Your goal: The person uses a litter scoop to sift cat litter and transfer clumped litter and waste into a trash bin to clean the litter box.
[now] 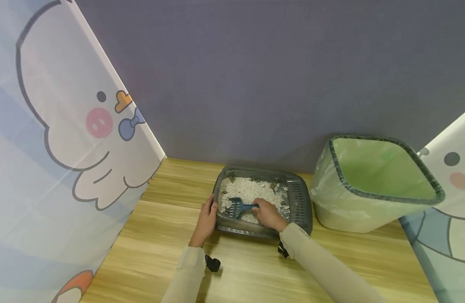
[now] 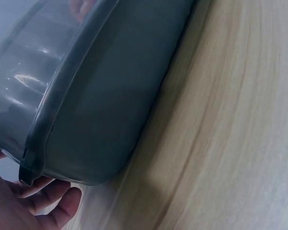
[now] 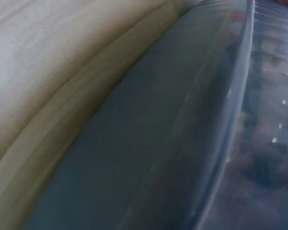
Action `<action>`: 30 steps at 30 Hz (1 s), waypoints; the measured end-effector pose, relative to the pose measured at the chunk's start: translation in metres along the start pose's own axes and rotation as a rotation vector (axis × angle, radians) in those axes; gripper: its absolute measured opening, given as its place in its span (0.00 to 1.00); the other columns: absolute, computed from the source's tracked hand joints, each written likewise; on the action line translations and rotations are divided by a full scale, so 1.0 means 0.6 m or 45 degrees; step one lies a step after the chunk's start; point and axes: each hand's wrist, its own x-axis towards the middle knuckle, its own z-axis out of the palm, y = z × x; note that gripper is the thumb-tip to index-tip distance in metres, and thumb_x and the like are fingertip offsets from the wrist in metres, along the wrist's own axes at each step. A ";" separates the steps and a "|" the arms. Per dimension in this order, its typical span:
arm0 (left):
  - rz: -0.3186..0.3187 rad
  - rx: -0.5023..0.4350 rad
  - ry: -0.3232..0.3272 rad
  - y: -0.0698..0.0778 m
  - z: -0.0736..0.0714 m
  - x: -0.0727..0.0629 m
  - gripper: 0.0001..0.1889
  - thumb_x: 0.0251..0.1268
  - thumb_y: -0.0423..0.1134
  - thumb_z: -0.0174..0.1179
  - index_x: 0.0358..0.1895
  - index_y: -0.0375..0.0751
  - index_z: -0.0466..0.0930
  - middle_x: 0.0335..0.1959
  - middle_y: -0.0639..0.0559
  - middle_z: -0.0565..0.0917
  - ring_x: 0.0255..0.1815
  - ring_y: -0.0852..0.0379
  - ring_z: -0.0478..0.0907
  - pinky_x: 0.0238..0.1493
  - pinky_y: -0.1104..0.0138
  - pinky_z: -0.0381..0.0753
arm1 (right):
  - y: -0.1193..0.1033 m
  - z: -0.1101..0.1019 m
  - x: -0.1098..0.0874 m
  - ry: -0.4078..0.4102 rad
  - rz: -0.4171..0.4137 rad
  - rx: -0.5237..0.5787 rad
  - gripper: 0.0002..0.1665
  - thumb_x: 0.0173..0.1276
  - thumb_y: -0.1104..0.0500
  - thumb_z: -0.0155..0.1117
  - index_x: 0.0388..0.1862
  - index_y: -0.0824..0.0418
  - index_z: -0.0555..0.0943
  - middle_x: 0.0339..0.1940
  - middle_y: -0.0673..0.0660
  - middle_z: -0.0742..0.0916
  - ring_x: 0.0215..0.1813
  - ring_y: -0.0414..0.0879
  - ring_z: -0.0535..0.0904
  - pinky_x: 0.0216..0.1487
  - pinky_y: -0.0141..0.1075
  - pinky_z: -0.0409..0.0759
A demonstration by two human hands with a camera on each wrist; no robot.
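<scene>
A dark grey litter box (image 1: 304, 210) sits on the wooden table, with pale, crumbly litter (image 1: 247, 189) and several brown clumps in it. My left hand (image 1: 207, 219) grips the box's left side. In the left wrist view, this hand's curled fingers (image 2: 62, 206) lie beneath the rim corner. Inside the box, my right hand (image 1: 269, 214) holds the handle of a blue slotted litter scoop (image 1: 235, 207), whose head points left and rests in the litter. The right wrist view shows mostly the box's outer wall (image 3: 134, 134); the hand's grip is hidden there.
Right of the box stands a pale bin (image 1: 346, 219) lined with a clear bag and topped by a dark patterned rim. A plain grey wall (image 1: 236, 84) rises behind. Cartoon-printed panels (image 1: 65, 105) flank the wooden table (image 1: 153, 244).
</scene>
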 end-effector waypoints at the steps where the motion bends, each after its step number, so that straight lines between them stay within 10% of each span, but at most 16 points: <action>1: -0.001 0.002 0.000 0.000 0.001 0.000 0.29 0.77 0.53 0.37 0.72 0.40 0.58 0.49 0.37 0.70 0.47 0.41 0.70 0.52 0.45 0.66 | 0.002 -0.001 -0.001 -0.014 -0.004 0.018 0.10 0.74 0.61 0.53 0.50 0.60 0.76 0.45 0.55 0.80 0.36 0.45 0.76 0.35 0.43 0.70; 9: -0.001 -0.001 0.020 -0.006 0.003 0.001 0.28 0.77 0.52 0.38 0.72 0.39 0.59 0.46 0.39 0.70 0.44 0.43 0.71 0.50 0.45 0.67 | 0.016 -0.008 0.000 -0.064 -0.088 0.118 0.08 0.74 0.63 0.52 0.49 0.60 0.75 0.41 0.55 0.80 0.31 0.44 0.71 0.34 0.43 0.67; 17: -0.014 -0.017 0.013 -0.004 0.003 -0.001 0.29 0.76 0.55 0.37 0.73 0.43 0.57 0.53 0.35 0.68 0.53 0.37 0.70 0.54 0.42 0.65 | 0.018 -0.012 0.008 -0.105 0.051 0.263 0.11 0.77 0.59 0.47 0.54 0.56 0.72 0.21 0.57 0.75 0.13 0.43 0.57 0.17 0.38 0.62; 30: -0.030 -0.012 0.001 -0.003 0.002 -0.001 0.28 0.77 0.53 0.36 0.74 0.44 0.56 0.49 0.38 0.69 0.42 0.45 0.70 0.46 0.48 0.68 | 0.037 -0.043 -0.015 0.129 -0.025 0.255 0.12 0.76 0.61 0.48 0.55 0.60 0.71 0.31 0.58 0.76 0.20 0.45 0.62 0.24 0.38 0.63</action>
